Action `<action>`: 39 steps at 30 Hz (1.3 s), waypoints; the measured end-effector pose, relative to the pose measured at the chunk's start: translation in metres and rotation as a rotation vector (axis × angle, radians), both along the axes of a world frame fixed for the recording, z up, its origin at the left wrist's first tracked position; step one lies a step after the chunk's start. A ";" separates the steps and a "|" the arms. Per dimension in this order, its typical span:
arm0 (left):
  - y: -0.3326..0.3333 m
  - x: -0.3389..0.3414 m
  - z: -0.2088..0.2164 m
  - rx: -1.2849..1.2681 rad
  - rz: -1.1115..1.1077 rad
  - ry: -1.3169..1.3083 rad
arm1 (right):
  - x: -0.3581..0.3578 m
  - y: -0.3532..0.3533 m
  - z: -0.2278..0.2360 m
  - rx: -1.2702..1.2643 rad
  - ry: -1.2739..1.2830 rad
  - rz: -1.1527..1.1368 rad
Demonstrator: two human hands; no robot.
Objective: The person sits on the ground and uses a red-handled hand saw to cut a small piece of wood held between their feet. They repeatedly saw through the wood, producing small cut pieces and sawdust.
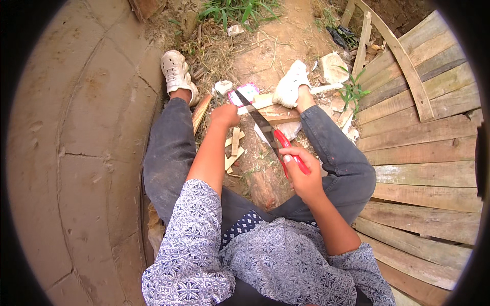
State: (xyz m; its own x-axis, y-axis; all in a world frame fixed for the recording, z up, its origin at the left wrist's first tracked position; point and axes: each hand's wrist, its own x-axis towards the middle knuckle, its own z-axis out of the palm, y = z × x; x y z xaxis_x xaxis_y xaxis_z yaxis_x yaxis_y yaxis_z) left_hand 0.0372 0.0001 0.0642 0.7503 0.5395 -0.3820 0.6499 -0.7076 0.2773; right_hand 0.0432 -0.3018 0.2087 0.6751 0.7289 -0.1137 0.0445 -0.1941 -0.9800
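Note:
My right hand (304,176) is wrapped round the red handle of a handsaw (263,125). Its dark blade slants up and to the left, crossing a pale wooden strip (262,102). The fingers of my left hand (225,116) are closed at the near left end of that strip, just left of the blade. The strip's other end reaches my right shoe (291,85); whether the shoe presses on it I cannot tell. Below my left hand lie several short wood offcuts (235,142). A pink-edged packet (247,94) shows behind the saw tip.
A cracked grey concrete surface (92,148) runs along the left. To the right is a surface of weathered planks (423,148) with a curved wooden piece (403,56) across it. White stone-like chunks (334,68), wood scraps and grass (239,10) are scattered on the dirt around my feet.

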 end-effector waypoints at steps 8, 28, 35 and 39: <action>-0.044 -0.009 -0.044 0.529 0.011 -0.337 | -0.007 0.007 -0.012 0.071 -0.009 -0.022; 0.000 0.009 -0.003 0.070 0.001 -0.080 | -0.005 0.003 -0.041 0.053 -0.158 0.007; -0.015 0.007 -0.014 0.145 0.086 -0.106 | 0.000 -0.012 -0.049 0.035 -0.139 0.044; -0.026 0.009 0.000 0.145 0.118 -0.087 | 0.017 -0.019 -0.077 0.059 -0.197 0.075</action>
State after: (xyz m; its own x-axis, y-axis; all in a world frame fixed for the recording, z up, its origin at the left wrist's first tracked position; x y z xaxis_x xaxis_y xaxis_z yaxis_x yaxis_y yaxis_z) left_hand 0.0461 -0.0255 0.0640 0.7055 0.6702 -0.2305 0.7087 -0.6645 0.2371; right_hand 0.0601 -0.3210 0.1318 0.6238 0.7794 0.0589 0.2481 -0.1260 -0.9605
